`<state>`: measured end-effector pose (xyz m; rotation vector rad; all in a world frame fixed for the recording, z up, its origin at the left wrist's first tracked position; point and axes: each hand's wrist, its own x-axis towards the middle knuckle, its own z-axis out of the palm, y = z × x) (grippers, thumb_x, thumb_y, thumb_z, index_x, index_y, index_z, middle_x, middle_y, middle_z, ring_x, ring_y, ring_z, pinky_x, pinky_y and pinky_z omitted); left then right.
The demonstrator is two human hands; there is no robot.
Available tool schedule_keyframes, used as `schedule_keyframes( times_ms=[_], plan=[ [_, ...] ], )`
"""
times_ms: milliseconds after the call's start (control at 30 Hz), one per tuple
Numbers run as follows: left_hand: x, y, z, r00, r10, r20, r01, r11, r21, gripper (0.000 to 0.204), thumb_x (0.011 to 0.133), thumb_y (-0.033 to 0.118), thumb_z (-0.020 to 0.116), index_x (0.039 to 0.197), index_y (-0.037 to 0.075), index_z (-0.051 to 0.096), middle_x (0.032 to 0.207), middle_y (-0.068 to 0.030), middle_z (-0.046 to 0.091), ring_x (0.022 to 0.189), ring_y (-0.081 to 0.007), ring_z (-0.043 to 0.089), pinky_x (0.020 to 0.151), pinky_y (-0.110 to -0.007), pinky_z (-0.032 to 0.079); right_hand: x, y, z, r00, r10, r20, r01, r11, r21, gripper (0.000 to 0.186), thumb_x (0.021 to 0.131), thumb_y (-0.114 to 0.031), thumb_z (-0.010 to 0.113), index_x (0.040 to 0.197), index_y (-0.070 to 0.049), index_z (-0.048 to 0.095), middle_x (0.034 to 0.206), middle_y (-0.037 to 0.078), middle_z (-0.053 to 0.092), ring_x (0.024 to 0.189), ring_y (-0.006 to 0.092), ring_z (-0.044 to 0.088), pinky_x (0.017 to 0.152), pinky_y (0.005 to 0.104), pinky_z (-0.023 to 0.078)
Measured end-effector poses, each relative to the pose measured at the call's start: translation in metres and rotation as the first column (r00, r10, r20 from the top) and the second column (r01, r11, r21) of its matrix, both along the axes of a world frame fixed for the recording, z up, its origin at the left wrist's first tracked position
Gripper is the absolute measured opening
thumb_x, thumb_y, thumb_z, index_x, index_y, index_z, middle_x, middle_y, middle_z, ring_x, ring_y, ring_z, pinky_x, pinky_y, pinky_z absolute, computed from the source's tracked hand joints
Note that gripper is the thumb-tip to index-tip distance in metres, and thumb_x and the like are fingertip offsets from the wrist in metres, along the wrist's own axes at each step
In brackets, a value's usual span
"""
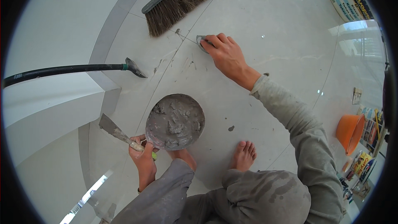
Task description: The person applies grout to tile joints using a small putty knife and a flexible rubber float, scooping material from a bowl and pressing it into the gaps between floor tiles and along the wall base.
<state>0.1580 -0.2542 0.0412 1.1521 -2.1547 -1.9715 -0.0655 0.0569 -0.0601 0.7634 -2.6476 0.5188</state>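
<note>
My left hand [143, 159] grips the handle of a putty knife [112, 128], its blade pointing up and to the left. Fingers of that hand also touch the edge of a round bowl [178, 148] filled with thick, lumpy grey grout [176, 118]. Farther out, my right hand [228, 58] is closed on a small grey spreader [201, 44], pressed near a joint between the pale floor tiles [265, 91]. The spreader is partly hidden by the fingers. Grey smears lie on the tiles around the joint crossing, left of the right hand.
A broom [178, 4] rests on the floor at the far left. Below it, a black-handled scraper [134, 68] extends from the left, near a white step [62, 124]. At right stand an orange basin [350, 134] and, farther off, a large printed bucket [350, 0]. My bare foot [243, 155] is near the bowl.
</note>
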Motion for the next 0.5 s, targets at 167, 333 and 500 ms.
schedule_keyframes(
  times_ms=[167,333,500],
  plan=[
    [-0.004,0.006,-0.001,0.996,-0.086,0.020,0.086,0.996,-0.012,0.030,0.084,0.000,0.065,0.098,0.010,0.040,0.109,-0.0108,0.056,0.089,-0.0167,0.062,0.070,-0.034,0.060,0.029,0.000,-0.023,0.993,0.096,0.066,-0.105,0.982,0.158,0.042,0.081,0.001,0.064,0.122,-0.004,0.068,0.112,0.005,0.060,0.102,0.0228,0.057,0.087,0.0325,0.049],
    [0.004,-0.004,0.002,1.000,-0.029,-0.011,0.029,0.999,-0.019,0.030,0.085,0.001,0.065,0.098,0.011,0.040,0.107,-0.0100,0.055,0.088,-0.0163,0.062,0.071,-0.034,0.059,0.016,0.007,0.005,0.936,0.122,0.331,-0.075,0.986,-0.150,0.039,0.079,0.007,0.061,0.113,-0.006,0.072,0.105,0.005,0.067,0.098,0.0272,0.060,0.086,0.0381,0.054],
    [0.002,-0.001,-0.014,0.999,-0.035,0.002,0.035,0.999,0.034,0.029,0.085,0.004,0.065,0.098,0.011,0.040,0.107,-0.0082,0.055,0.087,-0.0163,0.062,0.070,-0.034,0.059,-0.083,-0.010,-0.007,0.976,0.151,0.158,-0.131,0.983,-0.131,0.042,0.079,0.014,0.056,0.112,-0.004,0.073,0.115,0.009,0.071,0.111,0.0270,0.063,0.094,0.0395,0.054]
  ],
)
